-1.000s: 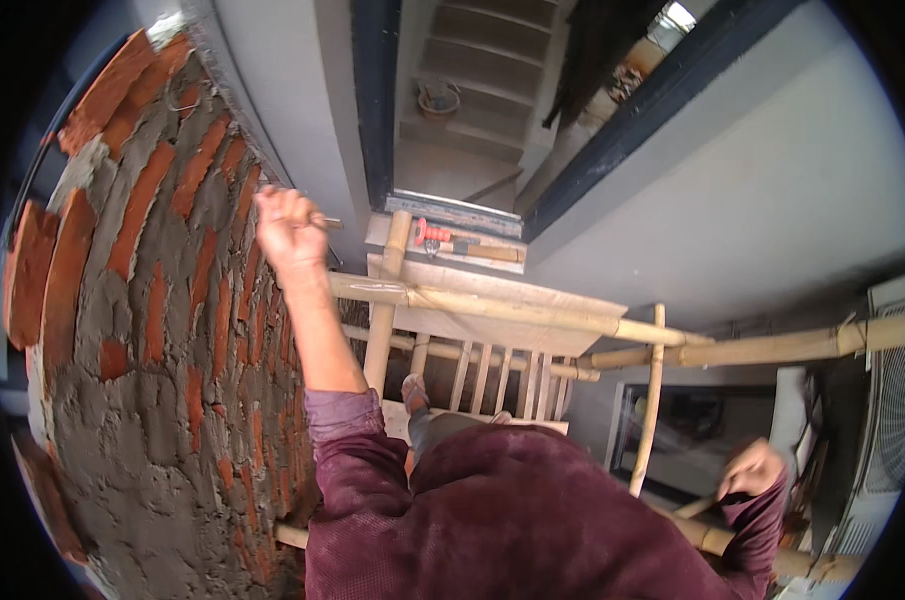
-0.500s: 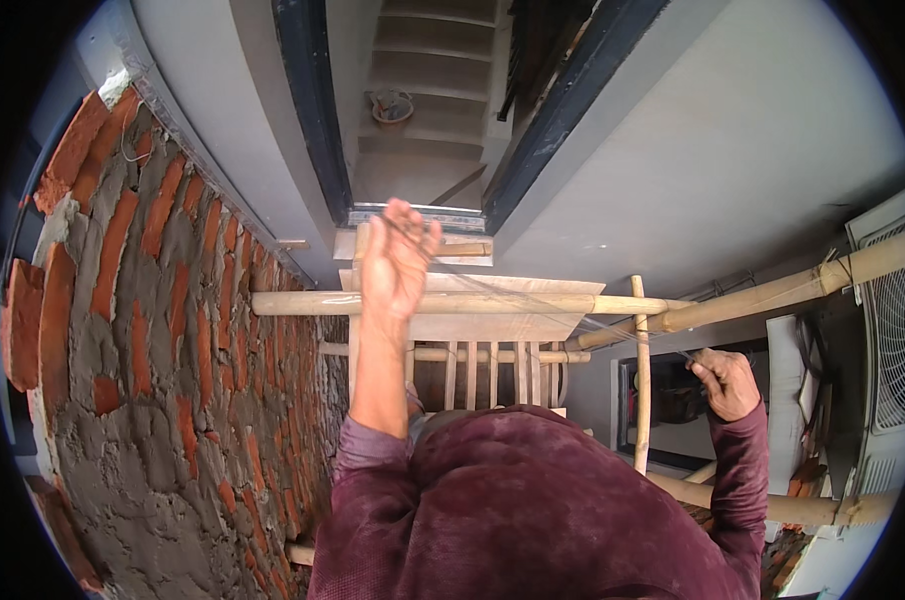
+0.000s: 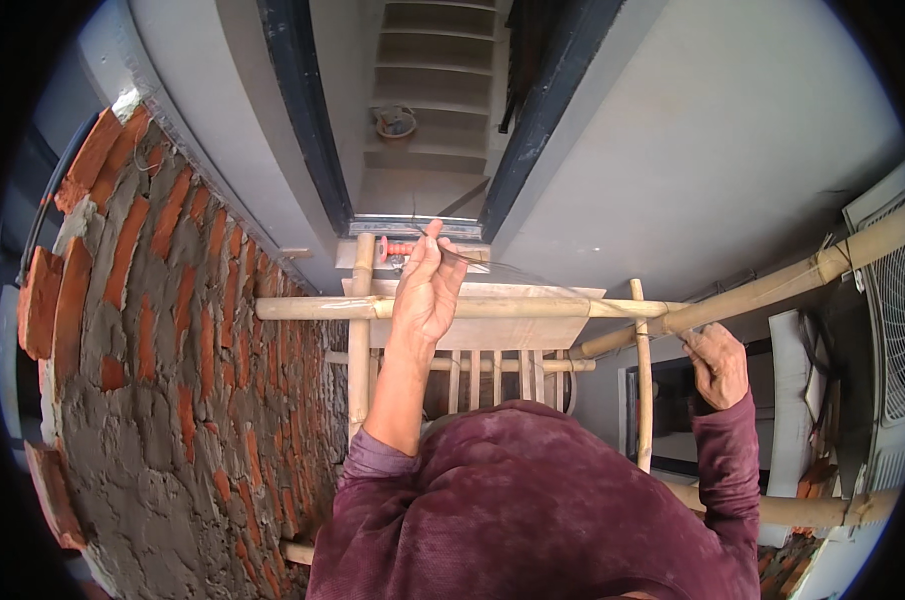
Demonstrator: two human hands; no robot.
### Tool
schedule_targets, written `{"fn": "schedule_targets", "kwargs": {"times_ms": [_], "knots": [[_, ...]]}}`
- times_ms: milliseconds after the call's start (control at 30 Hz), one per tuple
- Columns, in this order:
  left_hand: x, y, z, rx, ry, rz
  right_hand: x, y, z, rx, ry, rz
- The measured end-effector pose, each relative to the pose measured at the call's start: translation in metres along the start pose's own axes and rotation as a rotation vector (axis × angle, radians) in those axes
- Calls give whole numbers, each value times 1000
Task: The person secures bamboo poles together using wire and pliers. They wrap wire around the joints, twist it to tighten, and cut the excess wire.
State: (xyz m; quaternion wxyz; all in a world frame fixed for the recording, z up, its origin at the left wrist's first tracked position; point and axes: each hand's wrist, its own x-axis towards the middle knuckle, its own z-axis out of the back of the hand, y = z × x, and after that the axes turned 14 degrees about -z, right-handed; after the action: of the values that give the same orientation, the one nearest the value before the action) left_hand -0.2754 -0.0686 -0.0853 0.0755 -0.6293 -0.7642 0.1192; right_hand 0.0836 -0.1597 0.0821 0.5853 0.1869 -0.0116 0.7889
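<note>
My left hand (image 3: pixel 431 290) is raised in the middle, over a horizontal bamboo pole (image 3: pixel 513 307). Its fingertips are pinched on several thin dark strands of wire (image 3: pixel 478 264). From there the strands stretch rightward toward my right hand (image 3: pixel 718 366), which is closed with its fingertips together near a bamboo joint. The strands get very faint near that hand, and its fingers partly hide what they grip. Just behind my left fingers lies a red-handled tool (image 3: pixel 401 248) on a ledge.
A brick wall (image 3: pixel 153 400) with rough grey mortar rises on the left. An upright bamboo pole (image 3: pixel 361 350) crosses the horizontal one. Ahead, a dark-framed doorway (image 3: pixel 308 100) opens onto stairs (image 3: pixel 433 85) holding a bucket (image 3: pixel 396 122). A fan unit (image 3: pixel 891 360) stands at far right.
My left hand has shifted right and slightly down, its fingers now drawn together on the wire. The right hand has risen a little. The red-handled tool has come into sight.
</note>
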Motion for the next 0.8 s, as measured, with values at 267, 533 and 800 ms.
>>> {"fn": "schedule_targets", "kwargs": {"times_ms": [267,533,800], "knots": [[-7,5,-20,125,140,-42,0,-13,0,-96,-9,30],[6,11,-3,-71,36,-75,-4,-3,4,210,-94,-83],[17,-15,-36,-174,398,-372,-6,-8,-15,450,859,-159]]}}
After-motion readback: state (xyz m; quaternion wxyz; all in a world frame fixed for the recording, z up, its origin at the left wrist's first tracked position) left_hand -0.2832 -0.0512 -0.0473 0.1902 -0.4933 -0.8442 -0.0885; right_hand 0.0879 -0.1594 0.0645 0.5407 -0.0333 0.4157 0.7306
